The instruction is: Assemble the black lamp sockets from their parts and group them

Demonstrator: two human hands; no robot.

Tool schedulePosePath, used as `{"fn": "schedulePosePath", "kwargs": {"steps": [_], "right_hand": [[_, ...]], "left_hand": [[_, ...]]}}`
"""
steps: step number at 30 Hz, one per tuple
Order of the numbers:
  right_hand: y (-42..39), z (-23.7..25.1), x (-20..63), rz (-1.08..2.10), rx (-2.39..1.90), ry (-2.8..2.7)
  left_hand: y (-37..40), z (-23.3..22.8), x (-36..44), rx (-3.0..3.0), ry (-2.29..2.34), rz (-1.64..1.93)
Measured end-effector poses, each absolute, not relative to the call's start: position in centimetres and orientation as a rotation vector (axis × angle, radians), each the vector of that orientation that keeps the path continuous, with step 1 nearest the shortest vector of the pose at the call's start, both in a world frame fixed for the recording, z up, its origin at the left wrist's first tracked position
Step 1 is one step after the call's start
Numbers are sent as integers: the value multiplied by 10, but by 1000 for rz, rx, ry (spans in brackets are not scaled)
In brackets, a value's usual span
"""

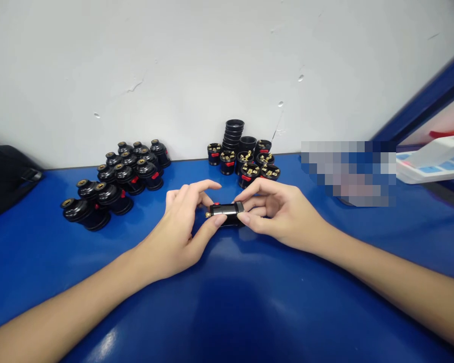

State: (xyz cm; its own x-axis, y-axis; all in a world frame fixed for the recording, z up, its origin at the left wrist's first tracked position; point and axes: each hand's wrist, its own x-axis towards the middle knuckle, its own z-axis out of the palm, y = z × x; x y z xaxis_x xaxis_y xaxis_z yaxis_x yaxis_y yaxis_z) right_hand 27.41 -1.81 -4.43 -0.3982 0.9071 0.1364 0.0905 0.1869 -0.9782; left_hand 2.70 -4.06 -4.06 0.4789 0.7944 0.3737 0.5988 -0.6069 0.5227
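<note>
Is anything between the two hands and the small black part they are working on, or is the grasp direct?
Nothing visible is in the way. The left hand and right hand both pinch the black part directly with bare fingers, just above the blue table. The group of assembled black sockets and the loose components sit farther back, apart from the hands.

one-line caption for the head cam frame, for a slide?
Both hands, left hand and right hand, pinch a small black part over a blue table.

A pixelated patch (pixel 348 173) hides whatever sits on the blue table (pixel 227 312).
</note>
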Motion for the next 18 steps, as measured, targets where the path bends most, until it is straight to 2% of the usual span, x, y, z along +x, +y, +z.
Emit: {"fn": "schedulePosePath", "kwargs": {"steps": [8,14,18], "right_hand": [[-19,-44,274,1313,-961,-1668],[-20,-44,274,1311,-909,-1674],[-20,-45,273,1299,-917,-1696]], "left_hand": [[-39,-44,26,2625,1105,1136],[-41,-37,29,2423,1237,863],[-42,-34,29,2379,1245,840]]}}
